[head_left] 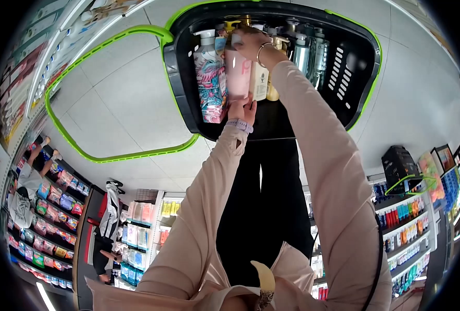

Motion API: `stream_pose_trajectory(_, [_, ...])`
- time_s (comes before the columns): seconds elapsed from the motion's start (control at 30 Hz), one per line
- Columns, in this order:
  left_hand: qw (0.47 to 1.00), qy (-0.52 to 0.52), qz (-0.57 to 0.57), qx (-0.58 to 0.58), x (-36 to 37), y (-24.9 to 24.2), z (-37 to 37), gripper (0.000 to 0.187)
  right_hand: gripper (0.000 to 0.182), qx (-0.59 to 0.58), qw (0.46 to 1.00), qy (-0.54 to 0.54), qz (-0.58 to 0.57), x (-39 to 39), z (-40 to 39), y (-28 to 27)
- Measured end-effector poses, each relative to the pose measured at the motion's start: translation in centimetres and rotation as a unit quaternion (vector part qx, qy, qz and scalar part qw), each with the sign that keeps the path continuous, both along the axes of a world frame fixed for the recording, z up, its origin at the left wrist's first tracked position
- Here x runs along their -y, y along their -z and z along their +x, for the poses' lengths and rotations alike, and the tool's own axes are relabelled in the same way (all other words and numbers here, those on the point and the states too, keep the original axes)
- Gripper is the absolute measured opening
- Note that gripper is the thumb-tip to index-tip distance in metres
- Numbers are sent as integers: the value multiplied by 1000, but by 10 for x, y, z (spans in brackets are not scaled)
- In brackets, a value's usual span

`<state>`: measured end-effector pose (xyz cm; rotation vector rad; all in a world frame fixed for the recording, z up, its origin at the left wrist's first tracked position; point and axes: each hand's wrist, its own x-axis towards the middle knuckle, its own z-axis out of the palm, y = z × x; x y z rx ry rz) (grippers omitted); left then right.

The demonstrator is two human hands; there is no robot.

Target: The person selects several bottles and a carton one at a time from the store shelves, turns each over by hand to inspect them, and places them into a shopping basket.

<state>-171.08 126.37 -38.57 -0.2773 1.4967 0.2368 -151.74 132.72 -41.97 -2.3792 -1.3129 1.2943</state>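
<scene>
Both my hands are inside a black basket (362, 78) with a green rim, around a pink bottle (238, 76). My left hand (243, 110) holds the bottle's lower end. At its top is my right hand (251, 43), fingers closed around the cap end, partly hidden. A patterned bottle (210, 85) with a white pump lies just left of the pink one. To the right are a cream bottle (259, 82), a gold bottle (272, 92) and silvery bottles (301, 56).
The basket's green handle (92, 155) hangs out to the left over the tiled floor (121, 93). Stocked shelves (406, 233) stand at both sides. Another person (27, 192) is at the far left, and a second black basket (398, 163) is at the right.
</scene>
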Motion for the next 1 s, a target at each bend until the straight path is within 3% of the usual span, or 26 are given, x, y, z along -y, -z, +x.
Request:
stream_pose_trajectory(0.17, [998,-54,12,35,-6,-3,-7,43,39,25,999,19,17,13,0,-9])
stream_pose_trajectory(0.23, [998,-51,13,31,-7,-7,-5,42,36,-29,993,77,79,25,10,-19])
stream_pose_trajectory(0.3, [998,-49,10,31,-1,-17,0,40,32,-9,989,95,117,38,16,-35])
stream_pose_trajectory(0.4, [994,-54,-13,92,8,-42,12,34,32,-125,932,225,256,44,21,-63])
stream_pose_trajectory(0.5, [993,-36,-8,111,16,-86,30,32,31,-169,916,250,266,36,25,-108])
stream_pose_trajectory(0.57, [989,-51,13,137,21,-120,38,26,30,-126,933,213,260,30,37,-151])
stream_pose_trajectory(0.67, [984,-19,51,169,19,-183,45,25,31,-184,928,245,214,21,55,-219])
stream_pose_trajectory(0.83, [955,30,144,259,1,-302,51,30,35,-215,901,246,284,11,83,-300])
stream_pose_trajectory(0.9, [947,35,175,265,-5,-345,48,34,34,-267,881,251,299,5,89,-360])
stream_pose_trajectory(1.0, [931,60,220,287,-11,-414,45,41,36,-247,878,235,336,5,97,-430])
